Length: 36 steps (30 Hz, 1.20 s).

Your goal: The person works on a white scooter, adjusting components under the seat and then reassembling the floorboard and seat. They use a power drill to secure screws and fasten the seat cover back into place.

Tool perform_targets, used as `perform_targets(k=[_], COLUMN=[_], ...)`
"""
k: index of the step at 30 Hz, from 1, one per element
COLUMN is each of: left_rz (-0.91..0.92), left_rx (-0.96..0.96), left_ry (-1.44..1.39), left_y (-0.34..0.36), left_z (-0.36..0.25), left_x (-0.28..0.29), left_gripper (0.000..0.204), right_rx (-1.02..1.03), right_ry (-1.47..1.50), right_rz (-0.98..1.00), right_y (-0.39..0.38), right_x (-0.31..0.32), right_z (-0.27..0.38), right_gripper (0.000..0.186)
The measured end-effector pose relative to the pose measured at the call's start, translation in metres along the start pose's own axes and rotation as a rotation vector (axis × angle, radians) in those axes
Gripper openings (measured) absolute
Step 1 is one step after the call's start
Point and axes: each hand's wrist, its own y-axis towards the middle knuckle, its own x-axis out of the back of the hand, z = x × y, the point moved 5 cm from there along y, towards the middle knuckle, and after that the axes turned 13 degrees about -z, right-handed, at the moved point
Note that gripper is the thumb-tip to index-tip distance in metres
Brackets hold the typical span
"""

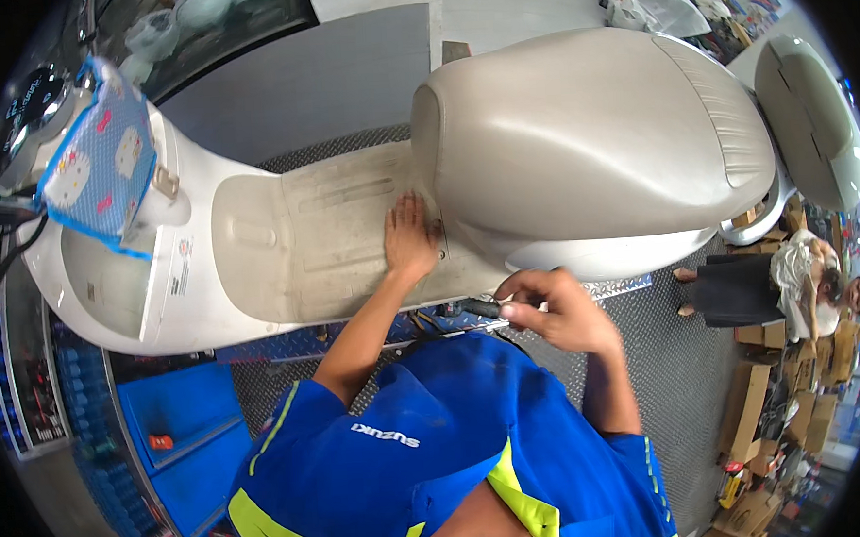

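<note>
At the near edge of a scuffed beige scooter floorboard (pixel 335 225), a right hand (pixel 561 312) pinches a black rod-like tool (pixel 481 309) between thumb and fingers; the left hand (pixel 410 246) rests on the floorboard's seat end, fingers slightly spread. Beyond: a smooth, rounded seat (pixel 588 129); a patterned bag (pixel 104 164), contents hidden; cardboard boxes (pixel 749 407) farthest.

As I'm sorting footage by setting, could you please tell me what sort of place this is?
Probably a repair workshop: a white scooter with a beige seat stands over a blue diamond-patterned platform, with brown cardboard boxes piled nearby.
</note>
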Motion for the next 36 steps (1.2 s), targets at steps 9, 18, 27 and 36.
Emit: perform_targets(k=[9,18,27,36], left_rz=[-0.728,0.099,0.057,-0.903], left_rx=[0.043,0.225,0.325,0.029], left_ry=[-0.243,-0.005,-0.197,-0.085], left_y=[0.202,0.190,0.239,0.268], left_z=[0.036,0.077,0.113,0.167], left_x=[0.141,-0.058,-0.054,0.145], left_gripper=[0.057,0.066,0.064,0.043], right_rx=[0.673,0.696,0.658,0.596], right_ry=[-0.222,-0.822,-0.851,-0.831], right_rz=[-0.555,-0.780,-0.712,-0.666], right_y=[0.098,0.282,0.292,0.290], right_x=[0.137,0.148,0.140,0.152], right_z=[0.203,0.149,0.161,0.145], right_gripper=[0.035,0.039,0.039,0.035])
